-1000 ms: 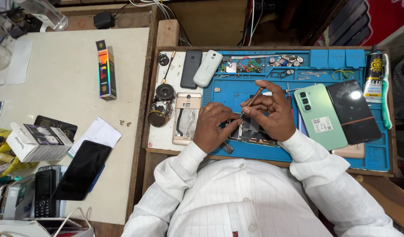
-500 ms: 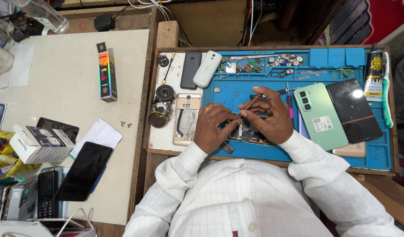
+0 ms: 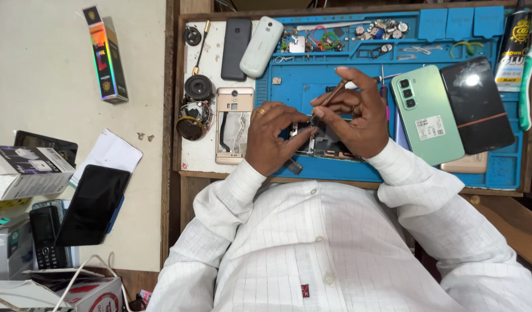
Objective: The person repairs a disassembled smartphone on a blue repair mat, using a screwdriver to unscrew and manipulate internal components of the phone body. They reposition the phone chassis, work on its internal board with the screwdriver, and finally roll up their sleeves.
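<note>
At the centre of the frame, on the blue mat (image 3: 312, 81), the left hand (image 3: 272, 136) pinches the opened phone (image 3: 324, 147) by its edges, a light, stiff, fragile thing, while the right hand (image 3: 353, 112) pinches a thin brown tool (image 3: 331, 95) tip-down onto it.

My left hand (image 3: 272, 137) lies palm down, fingers curled inward and pinched. My right hand (image 3: 358, 112) arches opposite it, thumb and forefinger pinched together, remaining fingers curled. Both wrists are bent inward.
</note>
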`<state>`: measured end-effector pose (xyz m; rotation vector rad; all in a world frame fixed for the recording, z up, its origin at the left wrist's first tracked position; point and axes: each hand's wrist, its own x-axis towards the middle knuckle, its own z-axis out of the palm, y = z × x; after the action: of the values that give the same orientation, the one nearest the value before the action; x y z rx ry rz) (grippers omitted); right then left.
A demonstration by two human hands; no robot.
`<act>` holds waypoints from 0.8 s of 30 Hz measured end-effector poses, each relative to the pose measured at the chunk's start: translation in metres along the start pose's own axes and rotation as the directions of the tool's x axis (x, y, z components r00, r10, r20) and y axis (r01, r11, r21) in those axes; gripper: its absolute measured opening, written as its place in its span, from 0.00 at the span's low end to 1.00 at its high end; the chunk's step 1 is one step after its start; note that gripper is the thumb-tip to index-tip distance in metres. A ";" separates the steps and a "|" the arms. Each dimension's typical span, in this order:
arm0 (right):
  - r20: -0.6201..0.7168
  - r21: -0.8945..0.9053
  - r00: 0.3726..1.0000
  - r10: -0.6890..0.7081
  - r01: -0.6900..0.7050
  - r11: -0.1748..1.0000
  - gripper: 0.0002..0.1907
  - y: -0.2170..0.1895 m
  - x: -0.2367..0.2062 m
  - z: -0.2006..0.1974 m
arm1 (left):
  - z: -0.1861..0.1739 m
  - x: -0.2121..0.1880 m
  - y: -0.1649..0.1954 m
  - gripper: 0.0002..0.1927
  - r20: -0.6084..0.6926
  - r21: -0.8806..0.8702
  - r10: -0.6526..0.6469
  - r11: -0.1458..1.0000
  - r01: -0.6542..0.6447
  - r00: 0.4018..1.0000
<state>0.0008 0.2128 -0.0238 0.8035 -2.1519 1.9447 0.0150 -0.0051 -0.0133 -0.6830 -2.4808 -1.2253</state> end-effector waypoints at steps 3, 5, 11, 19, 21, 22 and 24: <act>-0.035 0.006 0.999 0.036 -0.036 0.999 0.36 -0.002 0.001 0.000 | -0.002 0.001 0.002 0.14 0.000 0.002 -0.007 1.000 0.007 1.000; -0.031 0.001 0.999 0.026 -0.026 1.000 0.35 -0.002 0.002 -0.001 | -0.004 0.001 0.002 0.14 -0.009 -0.001 -0.011 1.000 0.011 1.000; -0.016 -0.019 1.000 -0.006 0.006 1.000 0.36 -0.001 0.000 -0.002 | -0.004 0.000 0.002 0.09 -0.018 -0.018 0.000 1.000 0.000 1.000; 0.005 -0.046 0.999 -0.035 0.035 0.998 0.36 -0.001 0.000 -0.002 | -0.003 0.000 0.003 0.06 -0.021 -0.015 0.006 1.000 -0.007 1.000; 0.018 -0.086 0.998 -0.053 0.055 0.995 0.36 -0.001 0.000 -0.002 | -0.003 0.000 0.004 0.06 -0.021 -0.016 0.004 1.000 -0.004 1.000; 0.014 -0.082 0.999 -0.052 0.053 0.995 0.36 -0.001 0.000 -0.002 | -0.003 0.000 0.003 0.06 -0.017 -0.017 0.002 1.000 -0.002 1.000; 0.007 -0.076 0.999 -0.053 0.053 0.996 0.36 -0.001 0.000 -0.002 | -0.003 0.000 0.003 0.06 -0.012 -0.019 0.001 1.000 -0.001 1.000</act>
<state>0.0007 0.2148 -0.0230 0.8441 -2.1692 1.8259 0.0170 -0.0061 -0.0101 -0.6792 -2.4623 -1.2501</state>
